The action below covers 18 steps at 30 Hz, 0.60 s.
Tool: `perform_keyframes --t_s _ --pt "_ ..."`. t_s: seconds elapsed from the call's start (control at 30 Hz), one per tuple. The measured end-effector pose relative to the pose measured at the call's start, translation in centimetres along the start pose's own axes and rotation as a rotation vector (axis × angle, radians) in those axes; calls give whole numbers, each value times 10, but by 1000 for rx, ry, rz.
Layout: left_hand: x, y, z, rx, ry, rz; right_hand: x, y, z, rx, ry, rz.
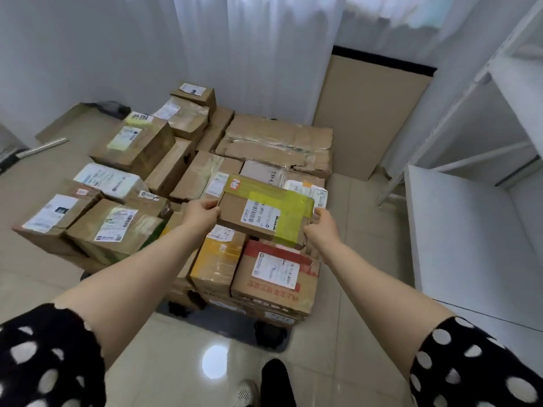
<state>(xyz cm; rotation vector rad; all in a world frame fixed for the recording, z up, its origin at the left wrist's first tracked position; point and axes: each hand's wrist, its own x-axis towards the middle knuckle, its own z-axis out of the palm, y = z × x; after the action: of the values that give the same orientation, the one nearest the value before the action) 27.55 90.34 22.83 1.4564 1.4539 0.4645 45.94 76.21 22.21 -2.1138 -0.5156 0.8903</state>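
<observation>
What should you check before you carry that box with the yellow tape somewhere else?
1. The left hand grip holds the yellow-taped box at its left edge: ok.
2. The right hand grip holds its right edge: ok.
3. Box held flat, label up: ok.
4. Box lifted clear of the parcels underneath: cannot tell.
5. Bare room on the white shelf to the right: ok.
6. Box light enough to carry: cannot tell.
</observation>
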Motion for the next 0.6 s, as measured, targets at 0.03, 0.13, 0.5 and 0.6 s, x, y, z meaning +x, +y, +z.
perform_keyframes --t_s 0.03,0.13,0.5,0.6 --pt "10 1 -1 4 22 -5 14 -6 6 -4 -36 12" --pt "48 2 -2 5 73 -10 54 -23 22 -1 -117 34" --pt "174 -22 -2 28 81 -71 170 -75 88 -202 -260 61" --pt "213 -36 1 61 53 -81 203 -77 112 -245 -234 107"
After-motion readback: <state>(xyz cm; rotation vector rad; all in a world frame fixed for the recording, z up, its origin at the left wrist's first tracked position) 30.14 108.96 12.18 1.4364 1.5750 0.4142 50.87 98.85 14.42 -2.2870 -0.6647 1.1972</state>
